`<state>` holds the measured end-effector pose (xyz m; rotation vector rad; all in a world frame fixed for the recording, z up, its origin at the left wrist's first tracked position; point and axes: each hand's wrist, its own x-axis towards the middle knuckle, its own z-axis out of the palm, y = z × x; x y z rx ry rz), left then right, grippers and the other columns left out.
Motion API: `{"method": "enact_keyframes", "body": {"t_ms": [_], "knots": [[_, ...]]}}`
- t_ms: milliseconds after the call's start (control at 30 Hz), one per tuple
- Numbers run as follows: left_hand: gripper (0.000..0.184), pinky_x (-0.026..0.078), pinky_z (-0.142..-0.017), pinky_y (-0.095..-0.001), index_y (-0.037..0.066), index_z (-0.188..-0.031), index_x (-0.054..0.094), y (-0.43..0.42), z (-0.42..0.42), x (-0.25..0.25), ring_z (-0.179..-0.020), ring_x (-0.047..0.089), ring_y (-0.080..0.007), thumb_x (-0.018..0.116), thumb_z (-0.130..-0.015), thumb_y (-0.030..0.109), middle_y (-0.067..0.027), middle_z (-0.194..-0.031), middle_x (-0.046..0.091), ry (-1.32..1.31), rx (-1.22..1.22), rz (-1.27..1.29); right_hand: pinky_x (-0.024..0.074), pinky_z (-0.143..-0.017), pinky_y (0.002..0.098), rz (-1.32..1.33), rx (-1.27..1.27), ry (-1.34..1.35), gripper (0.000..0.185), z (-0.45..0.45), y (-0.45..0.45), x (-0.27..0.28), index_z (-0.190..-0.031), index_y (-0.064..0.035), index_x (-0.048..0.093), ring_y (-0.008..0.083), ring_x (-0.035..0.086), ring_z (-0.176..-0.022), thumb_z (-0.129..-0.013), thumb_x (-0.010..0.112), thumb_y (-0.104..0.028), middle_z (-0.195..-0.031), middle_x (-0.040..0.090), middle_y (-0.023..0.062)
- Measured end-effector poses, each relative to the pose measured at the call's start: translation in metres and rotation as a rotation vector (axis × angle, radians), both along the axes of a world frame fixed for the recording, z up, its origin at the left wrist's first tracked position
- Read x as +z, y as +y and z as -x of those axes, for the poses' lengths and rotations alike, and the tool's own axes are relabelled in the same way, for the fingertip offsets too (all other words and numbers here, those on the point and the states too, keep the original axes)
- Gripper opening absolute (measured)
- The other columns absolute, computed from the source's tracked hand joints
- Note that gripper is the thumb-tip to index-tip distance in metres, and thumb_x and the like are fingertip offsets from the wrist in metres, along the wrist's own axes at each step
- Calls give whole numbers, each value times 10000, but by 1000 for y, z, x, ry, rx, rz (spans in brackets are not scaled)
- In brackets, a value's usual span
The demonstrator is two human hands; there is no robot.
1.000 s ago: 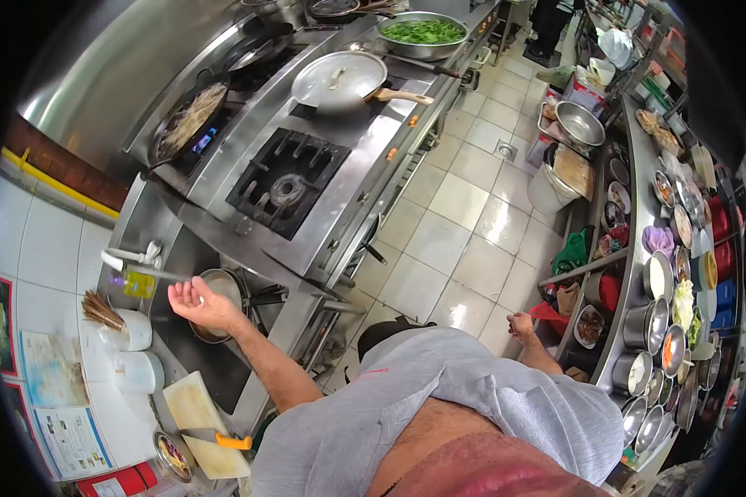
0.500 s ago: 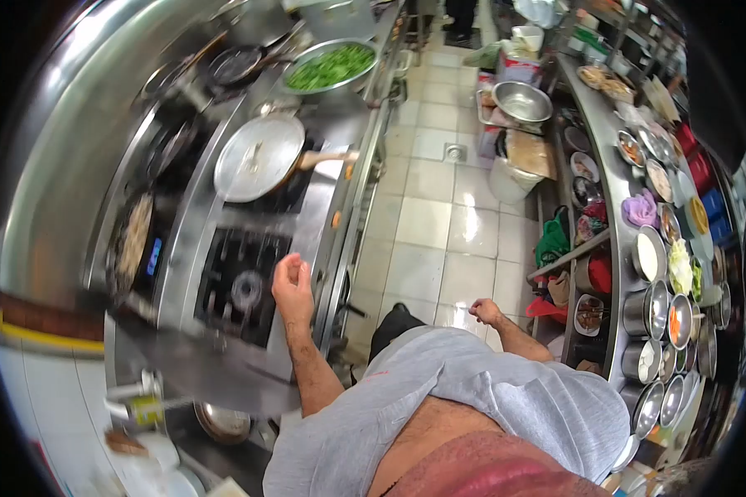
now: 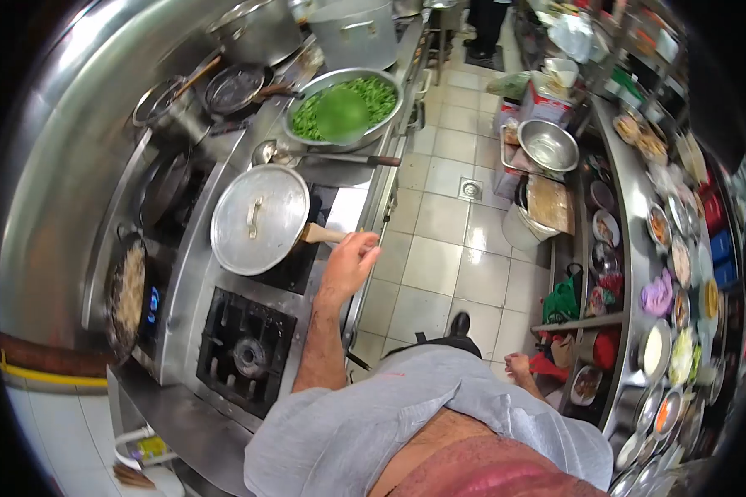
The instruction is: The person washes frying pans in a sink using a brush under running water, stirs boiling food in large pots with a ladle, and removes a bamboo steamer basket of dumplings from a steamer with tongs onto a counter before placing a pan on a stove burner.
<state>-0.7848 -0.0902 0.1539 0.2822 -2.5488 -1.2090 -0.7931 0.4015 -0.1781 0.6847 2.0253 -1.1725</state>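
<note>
The left hand [image 3: 352, 258], having moved up from beside the bare burner [image 3: 249, 354], is now curling at the end of the wooden handle [image 3: 320, 235], contact unclear. The right hand [image 3: 519, 364] is hanging half-curled, its grip uncertain. The lidded pan [image 3: 273, 236] is sitting on the stove [image 3: 187, 306], its handle now nearest the left hand.

Left hand [image 3: 348, 263] forward, half-curled; right hand [image 3: 518, 365] farther back, loosely bent
</note>
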Motion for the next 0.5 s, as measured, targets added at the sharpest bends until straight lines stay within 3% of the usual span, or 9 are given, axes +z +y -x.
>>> {"method": "enact_keyframes", "body": {"t_ms": [100,167,200,267,300,333,367,500], "knots": [[223,462,-684,-340,25,-978,552,-4,42,-7,-761,580,-258,587,-790,139,-130,-902,568,-66,70,50,379,-332,278,11,93,-168,123,48,-13,2,-821,-65,591,120,504,-426,-715,595,-126,-596,539,25],[220,460,-687,-346,25,-970,551,-5,64,-19,-767,576,-268,588,-790,145,-129,-906,568,-83,112,94,451,-441,328,-92,423,108,176,100,-36,23,-847,-33,603,179,565,-518,-715,605,-148,-636,584,71],[216,458,-688,-350,26,-962,552,-5,75,-20,-779,572,-273,589,-789,149,-130,-903,570,-71,160,84,451,-441,328,-94,467,103,176,135,-48,27,-847,-33,603,179,565,-518,-715,605,-148,-636,584,71],[213,456,-689,-353,27,-954,552,-4,93,-15,-791,569,-278,591,-788,153,-131,-900,572,-64,238,74,457,-748,379,-208,812,559,303,208,-86,34,-915,37,587,322,587,-814,-727,599,-201,-815,613,201],[219,457,-671,-333,17,-960,553,1,99,-12,-754,568,-249,592,-783,141,-128,-888,571,-83,284,90,448,-625,394,-135,823,834,242,243,-117,44,-857,32,573,334,554,-673,-724,592,-169,-695,568,189],[226,458,-652,-314,8,-966,553,3,107,-9,-717,566,-221,594,-779,129,-126,-876,571,-97,329,112,437,-641,415,-86,933,710,235,279,-165,95,-875,35,555,341,541,-700,-730,596,-145,-745,562,193],[226,458,-652,-314,8,-966,553,5,114,-10,-717,566,-221,594,-779,129,-126,-876,571,-99,363,111,440,-746,402,-27,1008,893,335,308,-204,113,-1051,-10,541,349,540,-834,-768,589,-182,-886,557,199],[229,459,-644,-309,10,-961,554,17,129,-27,-707,565,-208,597,-775,136,-118,-869,567,-126,397,51,414,-803,412,333,1257,1334,433,344,-370,223,-1152,-39,446,366,490,-934,-764,597,-155,-1038,501,214]]}}
